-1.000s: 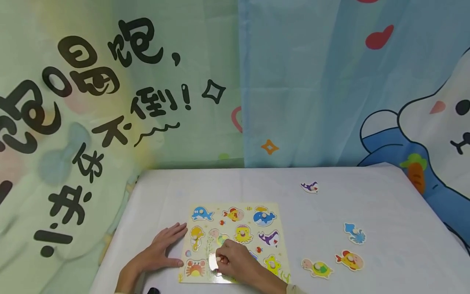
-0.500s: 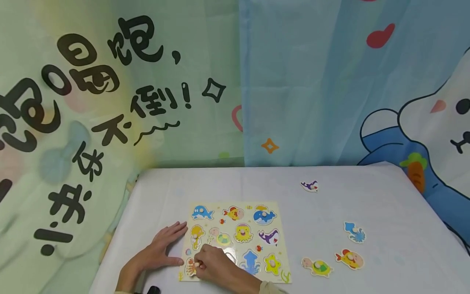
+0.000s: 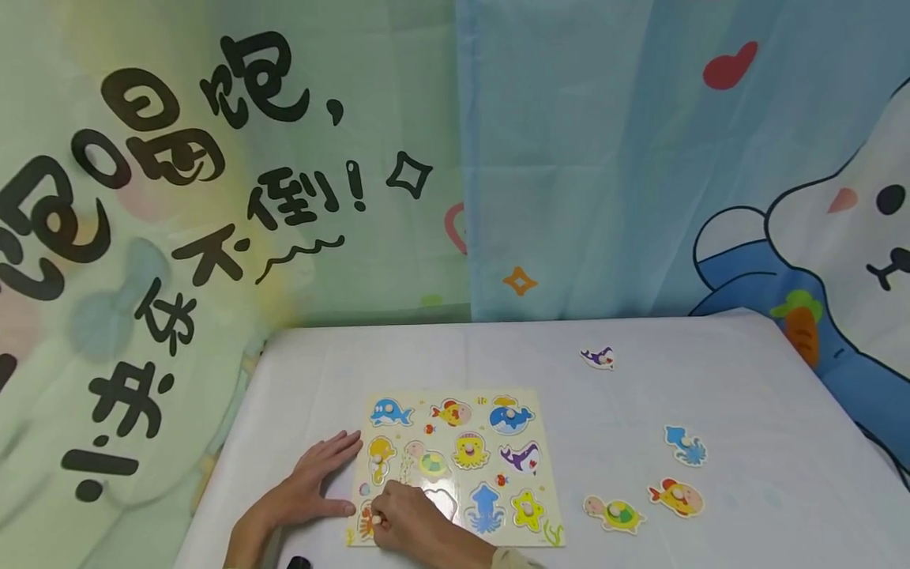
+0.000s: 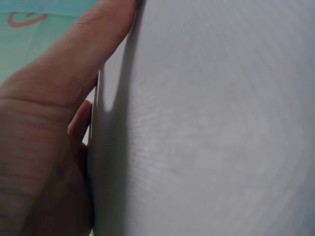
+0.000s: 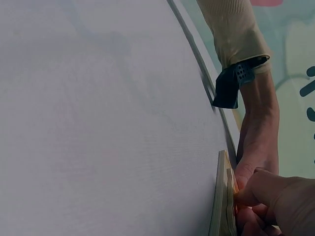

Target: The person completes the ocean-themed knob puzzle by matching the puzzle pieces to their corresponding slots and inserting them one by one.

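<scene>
A cream puzzle board (image 3: 455,399) with sea-animal shapes lies on the white table. My right hand (image 3: 412,518) pinches the small wooden knob of a crab piece (image 3: 366,521) at the board's lower left corner, hiding part of the crab. In the right wrist view, the thin edge of the piece (image 5: 230,199) shows close against the board (image 5: 216,196), with the right fingers curled over it. My left hand (image 3: 313,478) rests flat at the board's left edge, fingers straight, thumb touching the lower left side. In the left wrist view the left hand (image 4: 74,64) lies along the table.
Right of the board lie a turtle piece (image 3: 614,515), a red-and-yellow fish piece (image 3: 677,498) and a blue squid piece (image 3: 686,446). A purple whale piece (image 3: 598,359) is farther back. A small black object (image 3: 299,563) sits at the bottom. Printed curtains (image 3: 569,158) hang behind the table.
My right hand has moved left across the board, from the lower middle to the crab in the lower left corner. My left hand has stayed in place.
</scene>
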Motion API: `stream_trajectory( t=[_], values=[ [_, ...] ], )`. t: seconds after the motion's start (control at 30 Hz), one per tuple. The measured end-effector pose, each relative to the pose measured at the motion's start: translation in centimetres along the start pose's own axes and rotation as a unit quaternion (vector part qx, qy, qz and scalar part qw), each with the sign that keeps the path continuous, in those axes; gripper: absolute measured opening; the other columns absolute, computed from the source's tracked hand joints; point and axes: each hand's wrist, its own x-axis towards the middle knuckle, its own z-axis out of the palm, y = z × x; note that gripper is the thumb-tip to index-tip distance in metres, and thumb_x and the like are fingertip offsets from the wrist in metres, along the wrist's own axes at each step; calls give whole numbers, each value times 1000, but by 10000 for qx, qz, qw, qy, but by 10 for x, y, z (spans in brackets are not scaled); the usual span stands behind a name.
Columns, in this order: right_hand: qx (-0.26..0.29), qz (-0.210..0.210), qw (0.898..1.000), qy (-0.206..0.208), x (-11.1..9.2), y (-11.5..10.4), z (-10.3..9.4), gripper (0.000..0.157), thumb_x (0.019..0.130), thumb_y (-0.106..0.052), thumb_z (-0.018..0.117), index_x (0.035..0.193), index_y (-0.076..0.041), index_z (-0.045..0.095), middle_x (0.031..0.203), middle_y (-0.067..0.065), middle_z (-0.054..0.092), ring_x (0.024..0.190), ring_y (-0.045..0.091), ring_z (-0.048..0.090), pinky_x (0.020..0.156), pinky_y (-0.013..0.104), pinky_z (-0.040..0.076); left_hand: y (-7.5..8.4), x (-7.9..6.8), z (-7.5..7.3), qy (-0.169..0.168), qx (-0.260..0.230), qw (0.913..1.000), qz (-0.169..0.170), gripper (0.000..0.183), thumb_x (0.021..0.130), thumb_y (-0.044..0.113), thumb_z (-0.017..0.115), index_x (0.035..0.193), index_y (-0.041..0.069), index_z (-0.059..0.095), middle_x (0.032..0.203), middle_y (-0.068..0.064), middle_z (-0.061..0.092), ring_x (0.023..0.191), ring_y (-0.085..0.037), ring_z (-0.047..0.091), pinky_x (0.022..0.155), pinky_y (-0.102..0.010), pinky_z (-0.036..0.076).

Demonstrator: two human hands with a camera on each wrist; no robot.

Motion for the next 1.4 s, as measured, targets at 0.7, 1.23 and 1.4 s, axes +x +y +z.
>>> stream_trajectory(
  t=[0.7,1.23,1.4],
  values=[
    [-346,20,9994,54,0,-2,4,10,80,-16,72,90,-15,70,79,-9,51,63,-3,39,55,7,32,-1,-1,0,29,166,9999,-3,91,74,58,74,148,16,41,157,-6,36,145,-39,27,112,-31,9],
    [-734,329,9967,102,3,-8,-2,20,83,-39,72,85,-20,67,78,-10,51,68,1,43,51,13,30,1,0,0,127,151,9997,110,90,75,56,75,147,15,42,156,-8,38,144,-40,29,113,-22,7],
    [257,223,9989,326,-11,-13,-22,26,89,-41,67,103,-19,67,84,-12,57,69,-7,42,55,8,32,3,0,0,207,223,9992,240,90,73,52,77,146,11,44,155,-11,39,142,-42,30,112,-18,5]
  ],
)
